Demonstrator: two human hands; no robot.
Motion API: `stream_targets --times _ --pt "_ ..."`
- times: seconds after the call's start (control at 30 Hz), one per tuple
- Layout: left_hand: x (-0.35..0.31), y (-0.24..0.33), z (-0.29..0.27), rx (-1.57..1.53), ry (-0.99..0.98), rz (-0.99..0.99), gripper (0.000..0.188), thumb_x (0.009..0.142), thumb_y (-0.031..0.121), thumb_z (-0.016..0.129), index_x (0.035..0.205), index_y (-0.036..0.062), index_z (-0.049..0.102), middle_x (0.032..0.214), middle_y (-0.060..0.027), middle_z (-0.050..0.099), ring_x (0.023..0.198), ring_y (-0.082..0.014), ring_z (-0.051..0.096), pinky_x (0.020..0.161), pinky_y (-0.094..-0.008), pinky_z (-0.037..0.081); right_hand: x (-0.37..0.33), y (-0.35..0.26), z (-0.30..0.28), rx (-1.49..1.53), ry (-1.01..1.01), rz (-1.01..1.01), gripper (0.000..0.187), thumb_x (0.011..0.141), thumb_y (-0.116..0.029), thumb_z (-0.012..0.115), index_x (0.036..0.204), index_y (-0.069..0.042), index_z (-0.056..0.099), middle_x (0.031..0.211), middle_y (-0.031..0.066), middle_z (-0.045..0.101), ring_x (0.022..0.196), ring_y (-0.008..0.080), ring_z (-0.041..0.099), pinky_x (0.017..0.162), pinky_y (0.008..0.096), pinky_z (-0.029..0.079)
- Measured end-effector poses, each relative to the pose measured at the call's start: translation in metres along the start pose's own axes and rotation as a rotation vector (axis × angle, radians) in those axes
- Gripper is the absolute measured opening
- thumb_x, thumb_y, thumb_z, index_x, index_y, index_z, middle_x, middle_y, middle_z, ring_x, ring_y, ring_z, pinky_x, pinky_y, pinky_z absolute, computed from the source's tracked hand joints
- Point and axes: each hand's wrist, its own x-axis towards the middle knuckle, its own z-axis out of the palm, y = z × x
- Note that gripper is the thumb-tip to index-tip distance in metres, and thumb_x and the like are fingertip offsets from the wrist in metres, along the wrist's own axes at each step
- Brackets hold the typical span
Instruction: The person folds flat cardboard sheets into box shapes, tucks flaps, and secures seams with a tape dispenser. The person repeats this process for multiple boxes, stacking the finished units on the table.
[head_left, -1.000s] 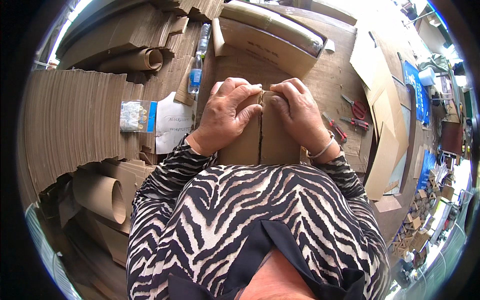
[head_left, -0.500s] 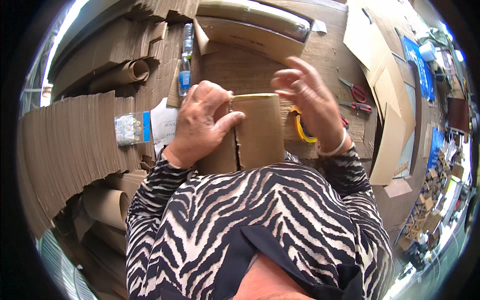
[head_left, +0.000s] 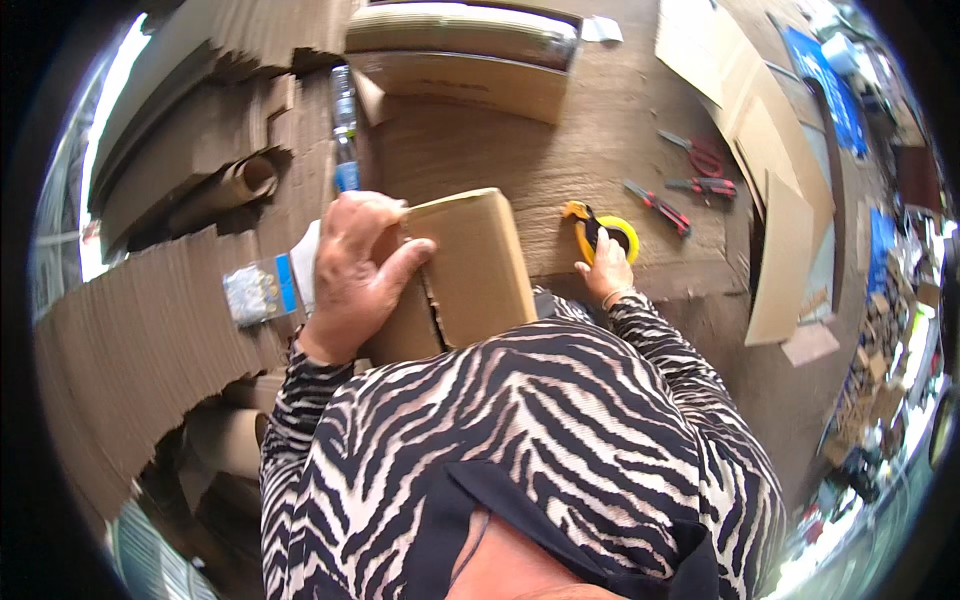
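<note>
A small brown cardboard box (head_left: pixel 475 265) stands tilted against my body, with a narrow gap running between its flaps. My left hand (head_left: pixel 358 265) grips the box's left side, thumb across the flap near the gap and fingers curled over the far edge. To the right, on the wooden table, is a yellow tape dispenser (head_left: pixel 622 232) with a roll of tape and an orange end. My right hand (head_left: pixel 606 268) is closed around the dispenser's dark handle. The underside of the box is hidden.
Beyond the dispenser lie a box cutter (head_left: pixel 660 209), red-handled pliers (head_left: pixel 702 186) and red scissors (head_left: pixel 700 155). An open long carton (head_left: pixel 470 85) stands at the back. Stacked cardboard (head_left: pixel 140 320) fills the left, by plastic bottles (head_left: pixel 345 130). Flat cardboard sheets (head_left: pixel 785 260) lean at right.
My right hand has moved from above the table down onto the tape dispenser and closed on it. My left hand stays on the box, which now tilts slightly. The view has shifted.
</note>
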Motion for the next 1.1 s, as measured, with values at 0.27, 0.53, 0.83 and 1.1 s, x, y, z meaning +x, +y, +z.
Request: stream_targets --times 0.27,0.53,0.83,1.1 --pt "0.007 -0.004 0.001 -0.018 0.013 0.067 0.032 0.076 0.024 0.079 0.095 0.0052 0.061 0.091 -0.0087 0.056 0.089 -0.0290 0.054 0.081 -0.0400 0.045 0.048 0.045 0.030 0.143 0.155 -0.068 0.061 0.080 -0.008 0.066 0.138 -0.007 0.047 0.100 0.0206 0.064 0.091 0.0341 0.064 0.081 0.0457 0.051" --pt "0.004 -0.013 -0.004 0.029 0.010 0.091 0.033 0.079 0.038 0.074 0.088 0.0108 0.058 0.085 -0.0063 0.051 0.085 -0.0285 0.052 0.077 -0.0411 0.045 0.028 -0.045 -0.243 1.394 0.063 -0.197 0.046 0.095 -0.013 0.039 0.137 0.003 0.047 0.136 0.0141 0.052 0.121 0.0199 0.053 0.102 0.0303 0.043" --pt "0.006 -0.012 -0.004 0.077 0.010 0.106 0.032 0.078 0.037 0.074 0.089 0.0120 0.057 0.090 -0.0074 0.052 0.091 -0.0284 0.052 0.080 -0.0425 0.045 -0.003 -0.133 -0.312 1.164 -0.169 -0.456 0.101 0.061 -0.032 0.082 0.145 0.001 0.035 0.137 0.0182 0.049 0.124 0.0275 0.053 0.108 0.0381 0.040" --pt "0.002 -0.012 -0.004 0.083 0.065 0.146 0.034 0.077 0.028 0.076 0.096 0.0087 0.055 0.094 -0.0086 0.051 0.093 -0.0289 0.052 0.085 -0.0417 0.042 0.001 -0.155 -0.329 0.943 -0.161 -0.557 0.087 0.059 -0.012 0.073 0.139 0.006 0.044 0.134 0.0163 0.053 0.124 0.0245 0.052 0.108 0.0347 0.037"
